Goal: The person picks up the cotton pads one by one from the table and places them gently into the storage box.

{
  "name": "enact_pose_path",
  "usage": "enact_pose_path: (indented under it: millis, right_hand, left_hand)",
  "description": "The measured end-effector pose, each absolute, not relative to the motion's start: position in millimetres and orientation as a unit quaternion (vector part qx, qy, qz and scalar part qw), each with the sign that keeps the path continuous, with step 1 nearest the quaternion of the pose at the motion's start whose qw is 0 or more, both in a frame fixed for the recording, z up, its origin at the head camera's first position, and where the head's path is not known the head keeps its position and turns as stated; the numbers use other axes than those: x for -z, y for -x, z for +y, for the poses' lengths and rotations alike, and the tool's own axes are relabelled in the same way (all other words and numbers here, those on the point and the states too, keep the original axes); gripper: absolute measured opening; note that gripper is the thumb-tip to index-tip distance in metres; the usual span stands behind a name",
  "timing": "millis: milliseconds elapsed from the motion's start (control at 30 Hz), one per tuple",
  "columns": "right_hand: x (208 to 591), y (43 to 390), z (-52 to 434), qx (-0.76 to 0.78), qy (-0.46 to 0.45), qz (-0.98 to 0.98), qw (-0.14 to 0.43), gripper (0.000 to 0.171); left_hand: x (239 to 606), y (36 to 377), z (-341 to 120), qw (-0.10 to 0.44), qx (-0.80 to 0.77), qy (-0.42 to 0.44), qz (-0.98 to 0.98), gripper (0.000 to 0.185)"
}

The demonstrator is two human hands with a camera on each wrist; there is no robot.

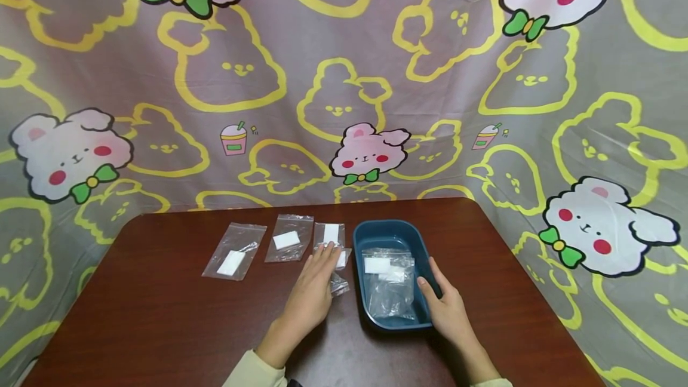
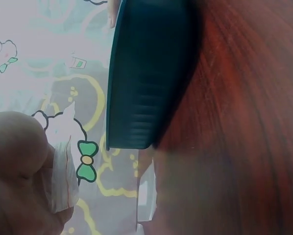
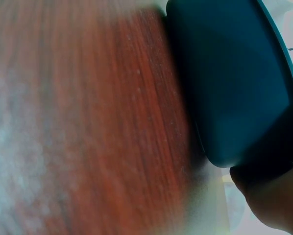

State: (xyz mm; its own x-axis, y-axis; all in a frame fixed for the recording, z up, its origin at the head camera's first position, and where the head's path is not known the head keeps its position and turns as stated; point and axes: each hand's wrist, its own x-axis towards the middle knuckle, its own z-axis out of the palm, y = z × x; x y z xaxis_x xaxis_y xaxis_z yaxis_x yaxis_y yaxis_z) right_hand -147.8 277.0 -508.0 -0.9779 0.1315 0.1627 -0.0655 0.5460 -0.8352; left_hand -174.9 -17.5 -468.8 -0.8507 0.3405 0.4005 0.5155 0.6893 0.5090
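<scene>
One bag [image 2: 64, 174] pinched in left hand [image 1: 310, 291]; right hand [image 1: 445, 303] clamps bin [image 1: 384, 230]. Bin's rightward, lengthwise toward far edge of table [image 1: 161, 315].

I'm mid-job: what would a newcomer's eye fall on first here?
Probably the cartoon-printed cloth, filling the space behind the table. Next, the blue tub right of centre, gripped at its right side by the right hand, with plastic bags inside. Just left of it, the left hand holds another bag.
</scene>
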Motion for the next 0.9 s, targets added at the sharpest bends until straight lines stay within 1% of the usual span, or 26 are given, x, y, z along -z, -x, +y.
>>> enact_pose_path:
  millis: [100,300,467,667,900]
  right_hand:
    - [507,148,277,-0.476,0.019,-0.873,0.103,0.065]
    - [507,148,276,-0.477,0.022,-0.873,0.101,0.066]
    - [506,148,276,-0.474,0.020,-0.874,0.104,0.066]
    - [506,148,276,-0.473,0.017,-0.875,0.107,0.065]
    - [507,148,277,-0.479,0.024,-0.872,0.100,0.064]
  left_hand:
    - [466,175,-16,0.131,0.317,0.232,-0.910,0.063]
    - [461,177,-12,0.135,0.316,0.235,-0.909,0.061]
    - [463,178,-3,0.130,0.323,0.241,-0.906,0.061]
    - [467,179,9,0.139,0.325,0.255,-0.900,0.057]
    - [466,180,25,0.125,0.313,0.265,-0.903,0.059]
